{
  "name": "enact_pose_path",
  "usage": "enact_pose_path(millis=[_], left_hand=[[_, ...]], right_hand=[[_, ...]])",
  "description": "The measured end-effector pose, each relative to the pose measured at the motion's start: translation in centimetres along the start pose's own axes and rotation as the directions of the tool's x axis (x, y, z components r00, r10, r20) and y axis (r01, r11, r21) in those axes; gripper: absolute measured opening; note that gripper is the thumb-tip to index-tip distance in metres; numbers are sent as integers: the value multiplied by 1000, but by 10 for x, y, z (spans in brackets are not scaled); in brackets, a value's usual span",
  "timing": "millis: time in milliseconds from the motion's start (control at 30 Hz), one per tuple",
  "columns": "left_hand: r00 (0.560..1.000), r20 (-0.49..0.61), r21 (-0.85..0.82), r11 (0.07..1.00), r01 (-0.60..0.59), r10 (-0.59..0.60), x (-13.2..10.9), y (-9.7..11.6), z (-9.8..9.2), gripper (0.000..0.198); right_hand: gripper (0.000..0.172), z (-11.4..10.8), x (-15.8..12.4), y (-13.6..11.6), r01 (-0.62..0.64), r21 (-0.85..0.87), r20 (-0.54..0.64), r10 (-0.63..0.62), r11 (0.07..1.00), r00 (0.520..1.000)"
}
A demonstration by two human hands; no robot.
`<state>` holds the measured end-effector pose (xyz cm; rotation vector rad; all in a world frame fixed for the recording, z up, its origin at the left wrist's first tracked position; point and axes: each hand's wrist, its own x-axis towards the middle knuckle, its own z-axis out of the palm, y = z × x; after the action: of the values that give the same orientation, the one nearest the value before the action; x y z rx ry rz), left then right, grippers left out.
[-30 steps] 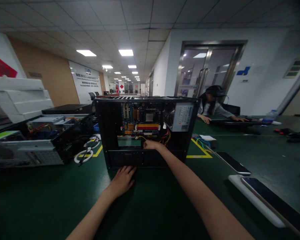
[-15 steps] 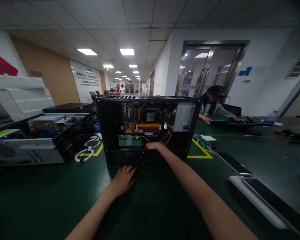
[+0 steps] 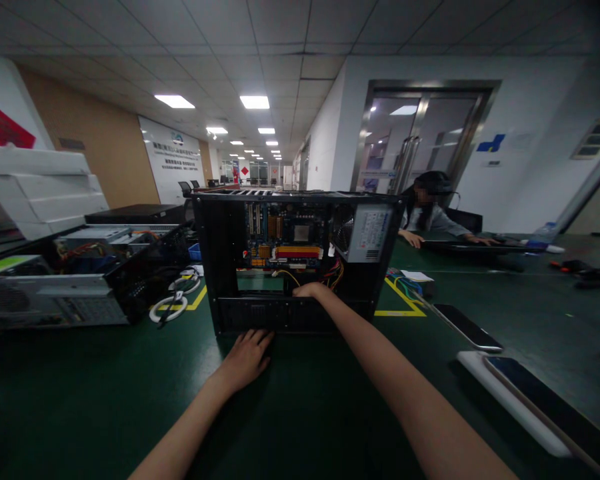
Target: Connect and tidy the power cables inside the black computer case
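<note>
An open black computer case (image 3: 220, 253) stands upright on the green table, its motherboard (image 3: 285, 243) and power supply (image 3: 367, 233) showing. My left hand (image 3: 245, 357) lies flat on the mat, fingers stretched out against the case's lower front edge. My right hand (image 3: 307, 291) reaches over the bottom rail into the case, fingers curled downward near a bundle of yellow and red cables (image 3: 333, 275). What the curled fingers hold is hidden.
Another opened computer case (image 3: 80, 280) lies to the left beside white coiled cables (image 3: 173, 303). Two phones (image 3: 467, 327) and a white-edged tablet (image 3: 525, 400) rest at right. A seated person (image 3: 427, 213) works at the far side of the table.
My right hand has sunk slightly lower inside the case, from beside the cables toward the bottom rail. My left hand has stayed put.
</note>
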<state>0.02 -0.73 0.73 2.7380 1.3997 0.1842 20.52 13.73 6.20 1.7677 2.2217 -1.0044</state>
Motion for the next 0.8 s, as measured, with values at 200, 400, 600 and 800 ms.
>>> enact_pose_path(millis=[200, 400, 600, 800], left_hand=[[1000, -24, 17, 1000, -9, 9, 0, -1, 2, 51], [1000, -23, 18, 1000, -12, 13, 0, -2, 3, 51], [1000, -10, 8, 1000, -1, 2, 0, -2, 2, 51], [1000, -11, 30, 1000, -8, 9, 0, -2, 2, 51]], right_hand=[[8, 0, -1, -2, -36, -23, -9, 36, 999, 999], [5, 0, -1, -1, -17, -87, -38, 13, 996, 999], [5, 0, 6, 2, -36, -20, -72, 35, 999, 997], [22, 1, 7, 3, -5, -29, -88, 2, 1000, 996]])
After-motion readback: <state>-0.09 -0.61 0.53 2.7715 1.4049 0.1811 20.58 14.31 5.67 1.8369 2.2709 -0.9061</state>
